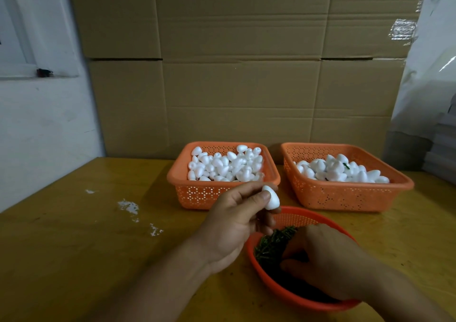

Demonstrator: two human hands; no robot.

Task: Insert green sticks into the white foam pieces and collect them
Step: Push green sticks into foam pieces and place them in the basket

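Observation:
My left hand [237, 220] pinches one white egg-shaped foam piece [271, 198] between thumb and fingers, just above the far rim of a round orange bowl [286, 289]. The bowl holds a heap of short green sticks [271, 246]. My right hand [328, 262] reaches down into the bowl, fingers curled among the sticks; whether it grips one is hidden. Behind stand two square orange baskets: the left basket [197, 193] is full of plain foam pieces [227, 166], and the right basket [345, 195] holds foam pieces [343, 171] with a green stick end showing.
Everything rests on a yellow wooden table [86, 247] with white foam crumbs [128, 207] on its left part. Large cardboard boxes [241, 74] form a wall right behind the baskets. A white wall stands at left, and stacked grey material [439, 153] at right.

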